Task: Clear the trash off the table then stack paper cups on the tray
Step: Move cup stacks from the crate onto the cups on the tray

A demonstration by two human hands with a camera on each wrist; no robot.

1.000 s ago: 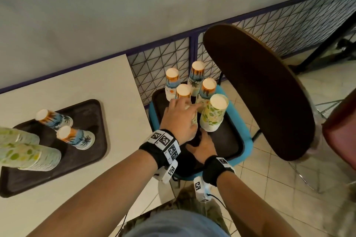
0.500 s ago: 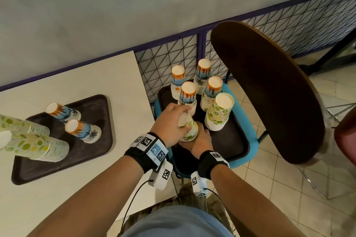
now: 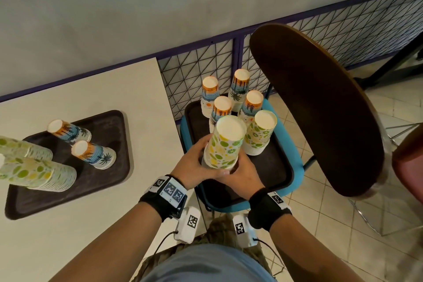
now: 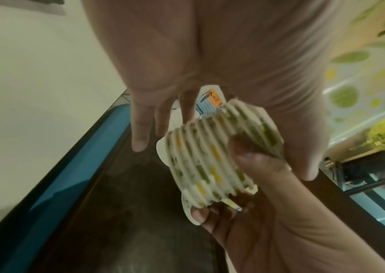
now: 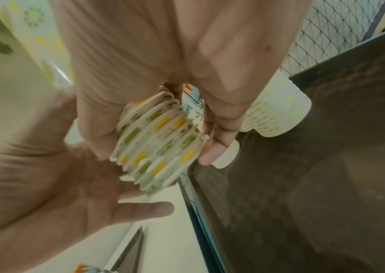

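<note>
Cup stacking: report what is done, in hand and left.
Done: four cup stacks, two palm-print and two lime-print, stand on the tray on the table; no trash shows on the visible table top.
In hand: the left hand and right hand grip a lime-print cup stack, lifted off the tray on the blue chair.
Left: one lime-print stack and four palm-print stacks wait on that tray.

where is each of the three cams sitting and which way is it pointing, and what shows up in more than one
Head: on the head, looking down at the lime cup stack over the chair tray; both forearms, left hand, right hand.
Left wrist: on the left wrist, looking along the fingers at the stack's rims; left palm, right hand below.
Right wrist: on the right wrist, looking along the fingers at the same rims; right palm, left hand.
Shared: stack, both hands, tray.
</note>
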